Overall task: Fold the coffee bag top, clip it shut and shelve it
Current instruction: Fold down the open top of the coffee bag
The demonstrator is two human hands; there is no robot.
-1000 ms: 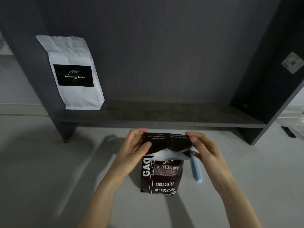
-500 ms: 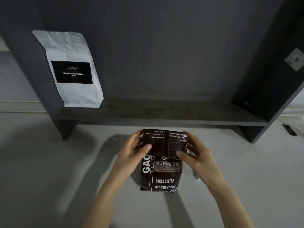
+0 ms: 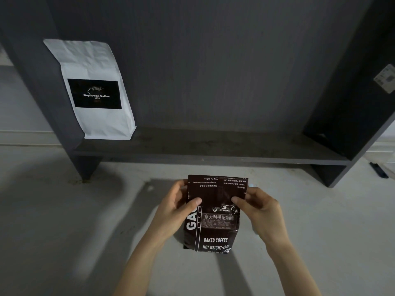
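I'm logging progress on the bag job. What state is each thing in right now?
Dark coffee bag: upright on the floor, top flap folded down, unclipped.
Left hand: gripping the fold's left side.
Right hand: pinching its right side.
White coffee bag: upright on shelf, leaning left.

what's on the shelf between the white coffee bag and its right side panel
Nothing: in the head view the dark grey shelf board is bare from the white paper coffee bag to the right side panel.

At my ten o'clock a white paper coffee bag with a black label (image 3: 97, 90) stands upright; a white sticker (image 3: 385, 79) at two.
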